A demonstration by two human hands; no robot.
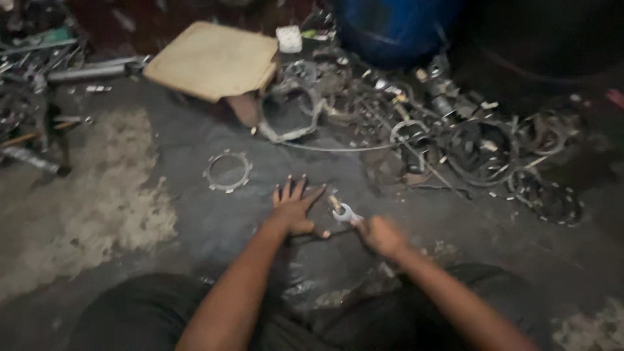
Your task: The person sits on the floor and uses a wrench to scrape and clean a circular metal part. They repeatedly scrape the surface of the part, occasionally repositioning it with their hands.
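The person sits low over a dark, grimy floor. The left hand lies flat on it, fingers spread wide and pressing down. Just beside it, the right hand is closed around the handle of an open-ended wrench, whose jaw sits against a small brass-coloured fitting near the left fingertips. A toothed metal ring lies apart to the left. Beyond, a tan cardboard piece, a blue drum and a heap of rings and gaskets.
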